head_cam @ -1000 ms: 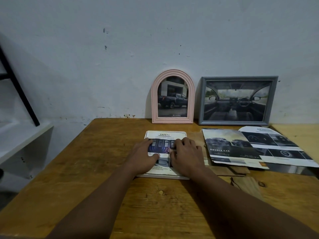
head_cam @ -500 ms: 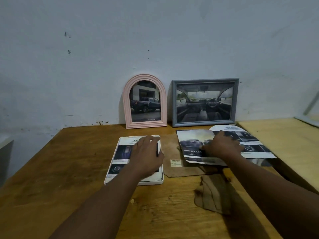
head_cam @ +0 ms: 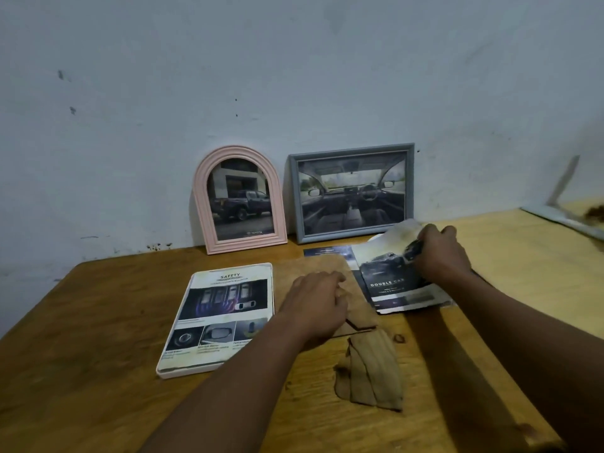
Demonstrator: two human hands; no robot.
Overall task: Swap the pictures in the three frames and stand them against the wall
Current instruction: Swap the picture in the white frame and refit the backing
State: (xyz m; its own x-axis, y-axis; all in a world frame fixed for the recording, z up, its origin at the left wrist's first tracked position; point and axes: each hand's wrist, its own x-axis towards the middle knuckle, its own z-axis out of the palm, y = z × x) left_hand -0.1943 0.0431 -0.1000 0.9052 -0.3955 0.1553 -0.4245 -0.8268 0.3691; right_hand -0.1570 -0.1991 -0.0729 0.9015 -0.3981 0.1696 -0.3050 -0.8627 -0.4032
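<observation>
A pink arched frame (head_cam: 239, 199) with a pickup picture and a grey rectangular frame (head_cam: 353, 192) with a car-interior picture lean on the wall. A white frame (head_cam: 219, 318) lies flat on the wooden table (head_cam: 81, 338), holding a "SAFETY" picture. My left hand (head_cam: 315, 305) rests palm down on a brown backing board (head_cam: 313, 266) right of it. My right hand (head_cam: 441, 253) grips the far edge of a "DOUBLE CAB" car picture (head_cam: 389, 282) and lifts it, curling the sheet. Another dark sheet (head_cam: 327, 251) peeks out beneath.
A folded brown cloth (head_cam: 369, 371) lies on the table near my left wrist. A second, paler table (head_cam: 529, 266) adjoins on the right, with a flat grey object (head_cam: 562, 220) at its far edge.
My left hand slid off the white frame onto the brown backing board. My right hand closed on the car picture's far edge and raised it. The camera shifted slightly.
</observation>
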